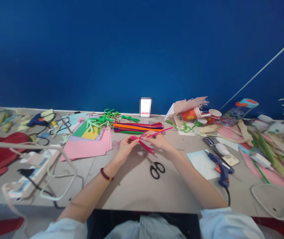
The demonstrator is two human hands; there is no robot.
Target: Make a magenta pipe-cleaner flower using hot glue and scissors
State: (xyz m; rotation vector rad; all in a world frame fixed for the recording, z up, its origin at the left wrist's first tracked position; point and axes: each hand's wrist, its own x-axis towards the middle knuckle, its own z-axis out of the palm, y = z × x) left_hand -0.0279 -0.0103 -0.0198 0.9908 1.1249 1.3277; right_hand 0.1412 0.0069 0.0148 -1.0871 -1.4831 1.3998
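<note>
My left hand (125, 146) is closed in a pinch on pink pipe cleaners (147, 148), which are wound into a knob at the fingertips, with several tails pointing down to the right. Right beside it, my right hand (159, 142) pinches a strand of the same pink pipe cleaners, its free end sticking out to the upper right. Under the hands lie black-handled scissors (157, 170), their blades partly covered. Just behind the hands is a bundle of pipe cleaners (138, 127) in orange, purple, red and green.
To the left are pink paper sheets (84, 147), green pipe cleaner pieces (107, 117) and a white power strip (32, 176) with looping cords. On the right lie a blue glue gun (221, 169), a phone (209, 142), paper cups (190, 114) and corn husks (268, 152). A blue wall (142, 53) stands behind.
</note>
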